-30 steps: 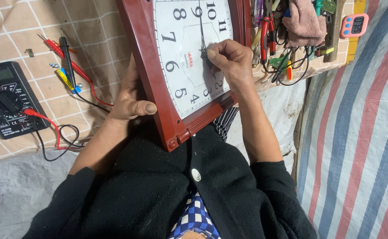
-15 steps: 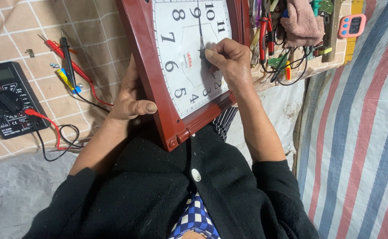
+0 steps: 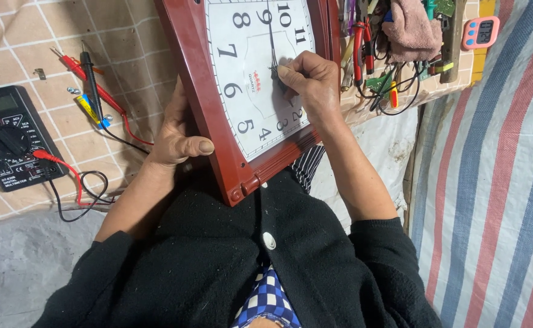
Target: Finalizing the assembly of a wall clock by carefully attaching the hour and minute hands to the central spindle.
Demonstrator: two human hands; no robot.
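Little moved: right hand pinches, seemingly, clock hands; left hand grips clock frame.

We see a black box-shaped meter with red and black wires near the left edge of the tiled table. A small pink timer sits by the right edge, beside a pink cloth.

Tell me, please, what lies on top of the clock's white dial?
The right hand rests on the wall clock dial, fingertips at the black hands; it covers the lower-right numerals.
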